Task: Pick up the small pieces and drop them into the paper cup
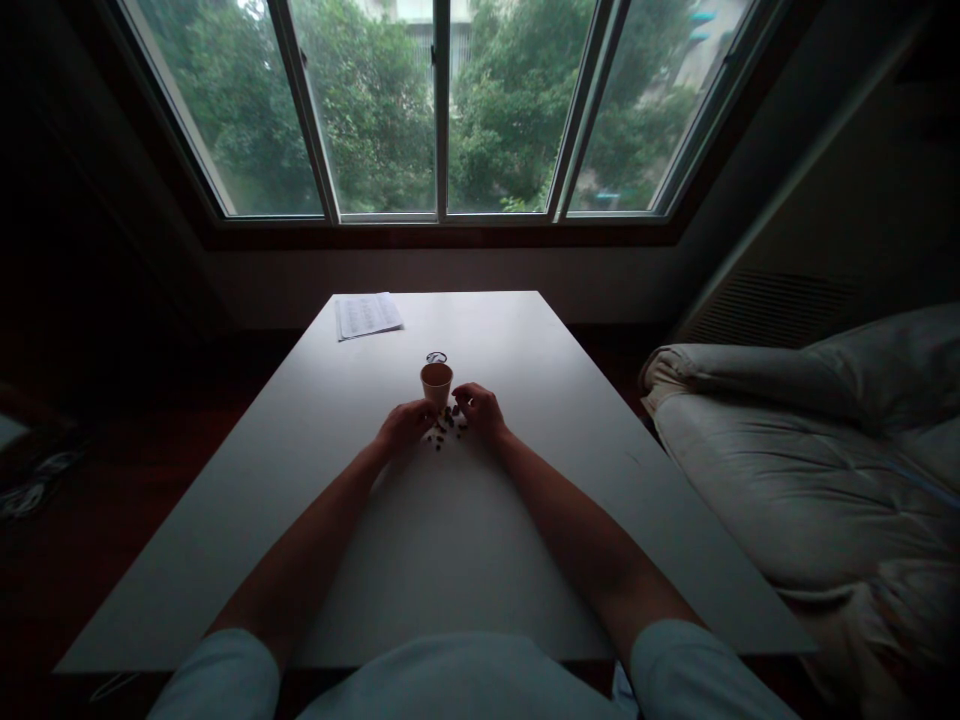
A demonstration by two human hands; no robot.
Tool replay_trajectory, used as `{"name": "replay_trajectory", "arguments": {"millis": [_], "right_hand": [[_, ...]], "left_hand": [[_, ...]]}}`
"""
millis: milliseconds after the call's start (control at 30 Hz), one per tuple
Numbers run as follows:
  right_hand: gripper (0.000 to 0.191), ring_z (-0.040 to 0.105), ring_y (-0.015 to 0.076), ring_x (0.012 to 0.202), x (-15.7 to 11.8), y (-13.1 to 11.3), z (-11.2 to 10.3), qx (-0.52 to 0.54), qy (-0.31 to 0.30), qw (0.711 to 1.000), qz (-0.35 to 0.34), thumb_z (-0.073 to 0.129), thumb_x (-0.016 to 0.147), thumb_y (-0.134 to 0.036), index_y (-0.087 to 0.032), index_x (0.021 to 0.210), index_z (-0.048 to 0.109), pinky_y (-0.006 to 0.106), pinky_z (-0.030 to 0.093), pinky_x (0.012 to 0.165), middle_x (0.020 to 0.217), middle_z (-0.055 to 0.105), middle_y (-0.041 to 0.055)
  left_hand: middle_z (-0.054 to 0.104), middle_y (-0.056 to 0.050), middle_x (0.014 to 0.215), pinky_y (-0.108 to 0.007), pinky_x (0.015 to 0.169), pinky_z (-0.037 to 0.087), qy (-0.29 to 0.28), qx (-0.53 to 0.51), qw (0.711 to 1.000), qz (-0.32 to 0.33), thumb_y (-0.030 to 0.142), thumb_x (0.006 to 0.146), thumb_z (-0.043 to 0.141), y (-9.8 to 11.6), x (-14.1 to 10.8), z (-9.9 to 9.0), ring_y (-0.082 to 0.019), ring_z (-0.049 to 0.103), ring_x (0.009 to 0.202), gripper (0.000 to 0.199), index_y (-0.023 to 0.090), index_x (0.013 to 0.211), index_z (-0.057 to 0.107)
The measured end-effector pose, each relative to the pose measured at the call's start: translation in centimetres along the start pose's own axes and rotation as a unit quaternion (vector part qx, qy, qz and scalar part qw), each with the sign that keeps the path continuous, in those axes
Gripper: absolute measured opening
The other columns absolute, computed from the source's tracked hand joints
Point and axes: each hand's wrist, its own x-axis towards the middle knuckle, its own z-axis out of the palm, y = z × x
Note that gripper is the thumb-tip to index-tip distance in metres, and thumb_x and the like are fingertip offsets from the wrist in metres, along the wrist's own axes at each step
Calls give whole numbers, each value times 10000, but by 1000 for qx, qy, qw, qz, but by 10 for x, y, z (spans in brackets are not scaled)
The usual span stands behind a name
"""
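Observation:
A paper cup [436, 385] stands upright on the white table, its open top facing up. Several small dark pieces [448, 420] lie scattered just in front of it, between my hands. My left hand [409, 420] is at the cup's lower left side, fingers closed together near its base; whether they pinch anything is too small to tell. On the right, my right hand [480, 405] is beside the cup, its fingers curled inward above the pieces, and what they hold, if anything, cannot be made out.
Printed papers [367, 315] lie at the table's far left corner. A small dark ring-shaped item [436, 357] is behind the cup. The white table [450, 560] stands below a window, with a padded grey couch [780, 460] to its right.

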Motion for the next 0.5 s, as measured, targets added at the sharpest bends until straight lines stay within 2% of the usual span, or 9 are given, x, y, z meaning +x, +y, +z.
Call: {"name": "replay_trajectory", "arguments": {"millis": [100,233,367,500], "right_hand": [[182,646,140,748,0,1,0,-9,4,1000,0,556,850,-139,-193,937,707,265,485,740,873,684,30],[188,633,140,757,0,3,1,-13,13,1000,-6,548,858,-142,-191,938,712,261,479,732,887,686,37],[200,619,134,744,0,3,3,-8,18,1000,-12,533,863,-135,-187,939,711,255,475,718,890,684,40],[185,615,131,745,0,3,4,-4,26,999,-23,546,868,-145,-191,934,712,251,468,719,877,679,33]], "left_hand": [[660,-13,774,-252,640,431,31,-149,988,-25,317,838,609,5,3,2,-123,564,668,148,181,892,632],[650,-25,789,-248,612,444,90,-309,943,-85,412,827,620,12,10,0,-112,552,646,260,166,914,606],[628,-13,789,-218,556,411,158,-422,882,-140,389,801,639,14,19,0,-76,509,588,259,165,921,586],[622,6,749,-203,549,415,179,-517,819,-173,352,730,727,16,26,3,-63,518,567,289,163,909,600]]}}
